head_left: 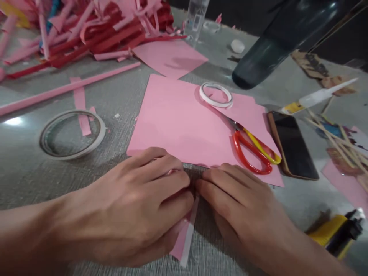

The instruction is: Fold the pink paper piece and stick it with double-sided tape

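Note:
A pink paper strip (179, 238) with a white band, like double-sided tape, along its right edge lies on the table at the bottom middle. My left hand (143, 207) is closed over it, and its fingers hide the upper part. My right hand (244, 207) is curled beside it, fingertips together at the strip's taped edge; whatever they pinch is hidden. Just beyond both hands lies a stack of pink paper sheets (172, 115). Scissors (253, 151) with red and yellow handles rest on the stack, their blades passing by a small tape roll (216, 103).
A wider tape roll (99, 140) lies at left near a long pink paper tube (71, 86). Red and pink paper pieces (115, 34) heap at the back left. A dark bottle (264, 53), phone (296, 145), glue bottle (316, 97) and yellow-black tool (336, 230) are at right.

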A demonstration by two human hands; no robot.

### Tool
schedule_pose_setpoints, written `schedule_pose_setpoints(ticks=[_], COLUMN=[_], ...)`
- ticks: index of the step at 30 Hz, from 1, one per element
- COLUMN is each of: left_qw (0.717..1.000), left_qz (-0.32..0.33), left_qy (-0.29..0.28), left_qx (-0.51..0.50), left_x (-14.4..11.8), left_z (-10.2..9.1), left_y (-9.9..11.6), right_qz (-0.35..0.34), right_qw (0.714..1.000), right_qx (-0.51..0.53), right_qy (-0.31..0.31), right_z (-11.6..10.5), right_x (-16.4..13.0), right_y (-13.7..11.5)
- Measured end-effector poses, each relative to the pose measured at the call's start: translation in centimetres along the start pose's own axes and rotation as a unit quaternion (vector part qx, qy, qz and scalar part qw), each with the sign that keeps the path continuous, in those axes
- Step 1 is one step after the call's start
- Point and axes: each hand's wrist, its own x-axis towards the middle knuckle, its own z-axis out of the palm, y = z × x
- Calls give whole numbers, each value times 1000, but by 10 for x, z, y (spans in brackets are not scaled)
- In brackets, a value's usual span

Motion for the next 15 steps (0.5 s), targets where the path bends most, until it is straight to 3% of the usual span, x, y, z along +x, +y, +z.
schedule_pose_setpoints(ticks=[15], left_qw=[1000], left_qz=[-11], left_qy=[22], left_qx=[13], left_x=[2], left_z=[-1], left_y=[3], right_qz=[11], right_qw=[999], right_qx=[2], right_qy=[-43], right_z=[-3], right_x=[3], right_y=[-1])
